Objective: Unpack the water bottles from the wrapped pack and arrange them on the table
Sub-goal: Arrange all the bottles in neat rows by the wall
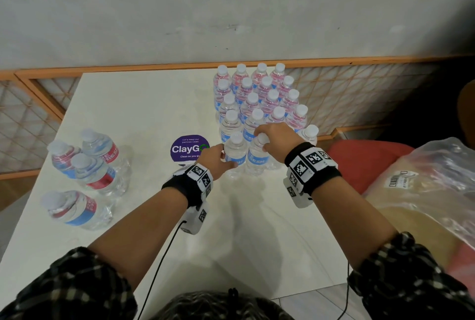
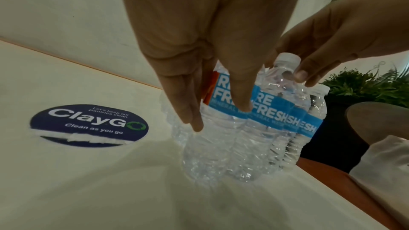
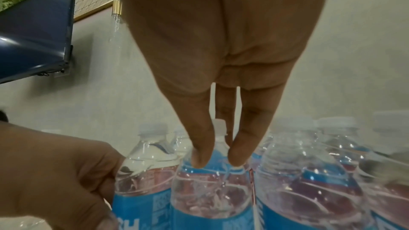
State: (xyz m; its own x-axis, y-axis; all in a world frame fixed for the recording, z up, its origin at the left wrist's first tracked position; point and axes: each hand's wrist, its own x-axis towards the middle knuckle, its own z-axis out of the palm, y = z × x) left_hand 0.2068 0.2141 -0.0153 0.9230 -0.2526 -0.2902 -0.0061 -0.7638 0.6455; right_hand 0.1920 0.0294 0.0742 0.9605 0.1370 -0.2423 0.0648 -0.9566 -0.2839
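Observation:
Several clear water bottles with blue and red labels stand in a tight block [image 1: 259, 96] at the back right of the white table [image 1: 154, 103]. My left hand [image 1: 226, 157] grips the side of the front-left bottle [image 1: 235, 148], thumb and fingers on its label [image 2: 219, 116]. My right hand [image 1: 264, 139] comes down from above on the neighbouring front bottle [image 1: 257, 163]. Its fingers [image 3: 199, 156] straddle the white cap and press on the bottle's shoulders. Both bottles stand upright on the table.
Several loose bottles [image 1: 90, 173] sit at the table's left side. A purple ClayGo sticker [image 1: 187, 148] lies just left of my left hand. Crumpled clear plastic wrap [image 1: 431, 178] lies off the right edge beside a red seat [image 1: 359, 160]. A lattice screen lines the back.

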